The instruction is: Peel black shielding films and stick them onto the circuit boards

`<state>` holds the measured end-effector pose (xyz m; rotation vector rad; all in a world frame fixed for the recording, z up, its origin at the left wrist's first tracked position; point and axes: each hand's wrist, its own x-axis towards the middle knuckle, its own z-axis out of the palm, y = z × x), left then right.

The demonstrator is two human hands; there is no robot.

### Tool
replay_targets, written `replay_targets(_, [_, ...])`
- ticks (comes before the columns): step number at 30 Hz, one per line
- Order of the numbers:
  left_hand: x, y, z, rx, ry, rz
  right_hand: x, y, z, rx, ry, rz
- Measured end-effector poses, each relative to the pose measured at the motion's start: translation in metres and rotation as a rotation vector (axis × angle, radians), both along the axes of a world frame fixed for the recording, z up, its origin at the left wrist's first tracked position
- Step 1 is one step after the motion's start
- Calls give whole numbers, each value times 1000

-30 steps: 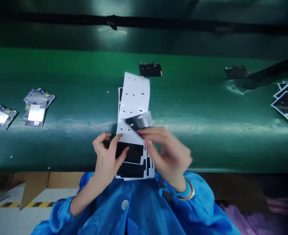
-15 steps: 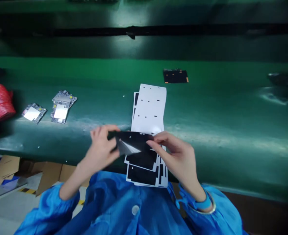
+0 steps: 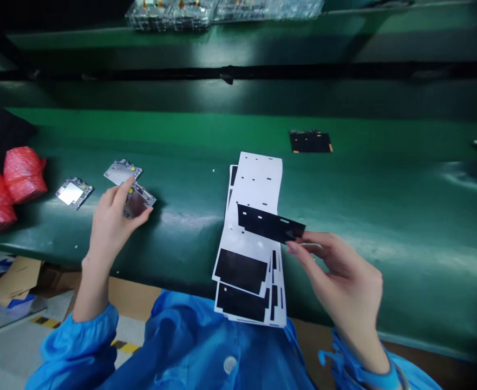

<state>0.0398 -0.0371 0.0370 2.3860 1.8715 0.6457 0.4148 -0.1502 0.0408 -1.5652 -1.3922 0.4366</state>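
Observation:
Between thumb and fingers, my right hand (image 3: 339, 276) pinches a black sticker (image 3: 268, 223) by its right end, above the sticker sheets. Small cutouts show along the sticker's upper edge. My left hand (image 3: 114, 225) grips a circuit board (image 3: 139, 200) with a shiny metal plate, tilted up from the mat; its left part is hidden by the fingers. Just behind it lies a second circuit board (image 3: 120, 171), and a third board (image 3: 74, 193) lies to the left. White backing sheets (image 3: 258, 172) with black stickers (image 3: 241, 271) are stacked in front of me.
A black-covered board (image 3: 311, 142) rests on the green mat (image 3: 364, 216) at the back right. Red bubble-wrapped bundles (image 3: 24, 174) sit at the far left. Clear trays (image 3: 173, 15) stand on the shelf above. Cardboard (image 3: 17, 281) lies below the table's front edge.
My left hand has let go of the black sticker, moved left and taken hold of a circuit board. My right hand has moved slightly right with the sticker. The camera view has shifted.

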Motion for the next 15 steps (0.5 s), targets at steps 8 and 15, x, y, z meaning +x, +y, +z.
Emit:
replay_targets(8, [87, -27, 27, 164, -655, -589, -4, 4, 26, -35, 669, 81])
replay_targets(15, [131, -43, 29, -48, -841, -739, -18, 9, 53, 64, 560, 284])
